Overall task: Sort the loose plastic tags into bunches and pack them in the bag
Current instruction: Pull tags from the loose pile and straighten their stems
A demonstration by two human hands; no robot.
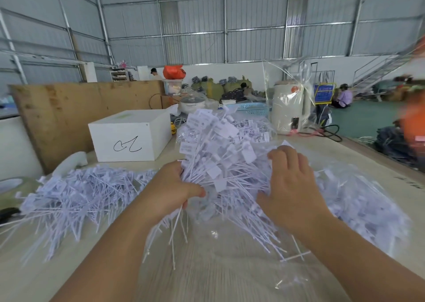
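Tags [213, 161] fan above left hand [171, 186], whose curled fingers grip them; right hand [291, 184] lies spread, fingertips buried.

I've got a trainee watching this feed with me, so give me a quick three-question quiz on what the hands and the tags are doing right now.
1. True or false: the left hand grips a bunch of white plastic tags by their thin stems.
2. Multiple choice: where is the right hand? A) on the white cardboard box with a black scribble B) against the right side of the held bunch C) on the cream electric kettle
3. Fill in: the loose pile of white tags lies to the ___ of the left hand.

Key: 1 true; 2 B; 3 left
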